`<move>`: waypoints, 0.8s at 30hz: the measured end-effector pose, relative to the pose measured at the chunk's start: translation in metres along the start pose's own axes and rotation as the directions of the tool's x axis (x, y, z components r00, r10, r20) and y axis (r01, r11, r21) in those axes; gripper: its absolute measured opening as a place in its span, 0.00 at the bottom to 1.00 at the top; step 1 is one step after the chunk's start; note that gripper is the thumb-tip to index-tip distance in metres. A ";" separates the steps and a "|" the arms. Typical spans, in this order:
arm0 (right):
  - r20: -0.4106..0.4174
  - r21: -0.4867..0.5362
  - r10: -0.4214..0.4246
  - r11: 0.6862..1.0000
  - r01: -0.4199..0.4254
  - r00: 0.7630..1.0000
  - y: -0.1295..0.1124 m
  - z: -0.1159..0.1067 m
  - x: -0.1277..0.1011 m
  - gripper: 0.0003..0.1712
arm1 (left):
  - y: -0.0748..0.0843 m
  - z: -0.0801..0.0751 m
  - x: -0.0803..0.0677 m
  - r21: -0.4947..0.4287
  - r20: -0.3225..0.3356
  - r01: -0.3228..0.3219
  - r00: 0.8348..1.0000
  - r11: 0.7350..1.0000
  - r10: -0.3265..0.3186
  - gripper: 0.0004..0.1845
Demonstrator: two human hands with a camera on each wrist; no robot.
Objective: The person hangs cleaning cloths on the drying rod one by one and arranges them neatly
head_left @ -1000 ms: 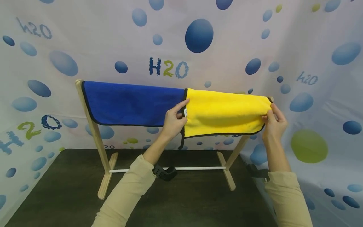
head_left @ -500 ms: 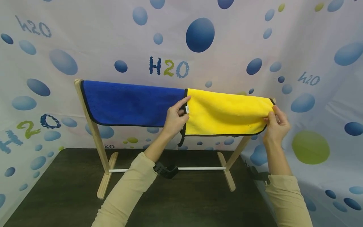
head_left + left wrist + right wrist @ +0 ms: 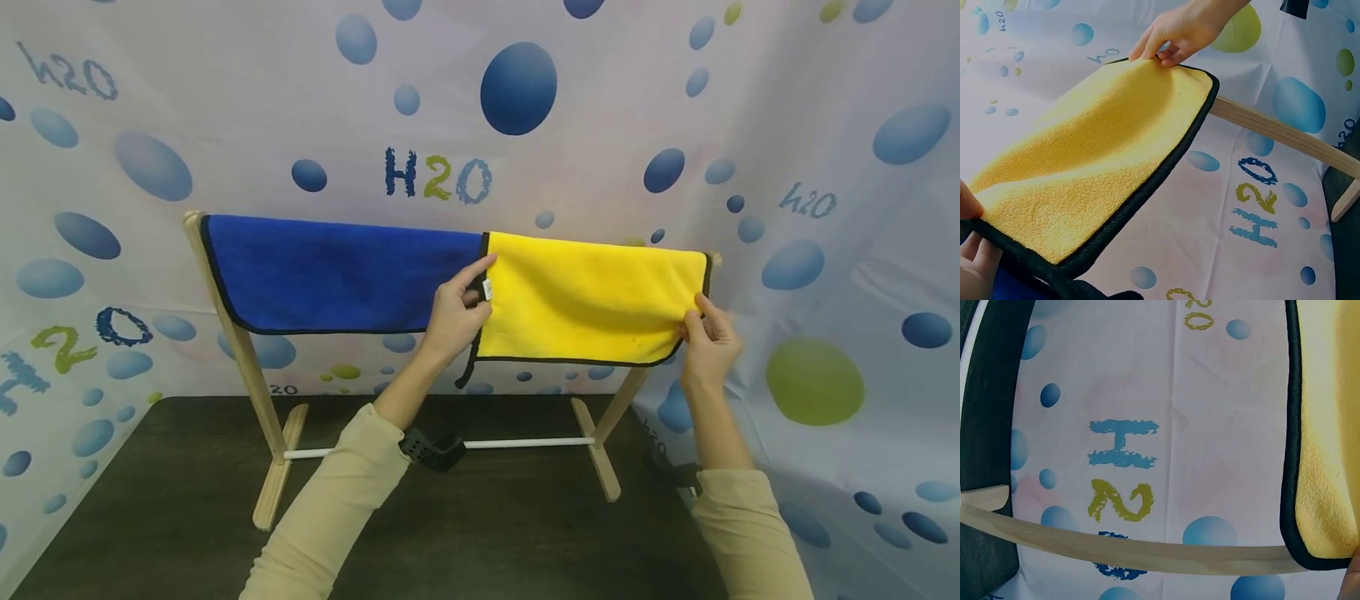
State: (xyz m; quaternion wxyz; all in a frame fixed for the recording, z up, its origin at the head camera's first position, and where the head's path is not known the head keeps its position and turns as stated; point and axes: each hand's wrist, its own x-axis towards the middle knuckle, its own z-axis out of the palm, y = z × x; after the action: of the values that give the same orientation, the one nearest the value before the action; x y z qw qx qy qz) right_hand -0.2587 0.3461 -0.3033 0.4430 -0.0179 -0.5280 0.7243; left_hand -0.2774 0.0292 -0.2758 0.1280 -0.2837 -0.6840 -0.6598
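Observation:
A yellow towel (image 3: 592, 292) with black edging hangs over the right half of a wooden rack. My left hand (image 3: 456, 317) pinches its left edge by a small white tag (image 3: 487, 289); the left wrist view shows the thumb above and fingers beneath. On the opposite edge, my right hand (image 3: 708, 342) pinches the cloth between thumb and fingers, below the top corner. The towel sags between both hands. A blue towel (image 3: 337, 275), also black-edged, hangs on the left half, meeting the yellow one. Only a sliver of the right hand (image 3: 1350, 581) appears in the right wrist view.
Wooden posts (image 3: 247, 358) on flat feet (image 3: 272, 492) carry the rack. A white rod (image 3: 525, 443) joins them low down, above a dark tabletop (image 3: 480, 533). Behind stands a printed curtain (image 3: 600, 167). A black loop (image 3: 467, 371) dangles beside the left hand.
My right hand has shifted down and slightly inward along the yellow towel's right edge. The left hand keeps its grip at the tag. The head view has swung a little.

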 end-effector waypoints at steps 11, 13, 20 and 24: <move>0.188 -0.092 0.153 0.986 -0.138 0.970 0.003 -0.018 -0.002 0.12 | -0.018 -0.003 -0.015 0.056 0.061 -0.035 0.998 0.998 0.031 0.27; 0.255 -0.137 0.171 0.981 -0.139 0.952 0.004 -0.024 -0.004 0.13 | -0.022 -0.004 -0.022 0.039 0.069 -0.031 0.997 0.999 0.028 0.28; 0.349 -0.310 0.152 0.950 -0.039 0.925 0.006 -0.034 -0.003 0.15 | -0.011 -0.005 -0.035 -0.027 0.078 -0.018 0.997 0.999 0.020 0.28; 0.306 -0.303 0.130 0.952 -0.033 0.943 0.003 -0.030 0.001 0.16 | -0.006 -0.001 -0.033 0.007 0.080 -0.031 0.996 1.000 0.030 0.28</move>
State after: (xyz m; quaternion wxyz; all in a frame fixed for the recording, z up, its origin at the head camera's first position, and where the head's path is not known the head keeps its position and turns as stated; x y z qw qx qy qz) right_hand -0.2462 0.3696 -0.3185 0.3125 0.0128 -0.6936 0.6489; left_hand -0.2548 0.0211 -0.2988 0.1117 -0.3197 -0.6870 -0.6430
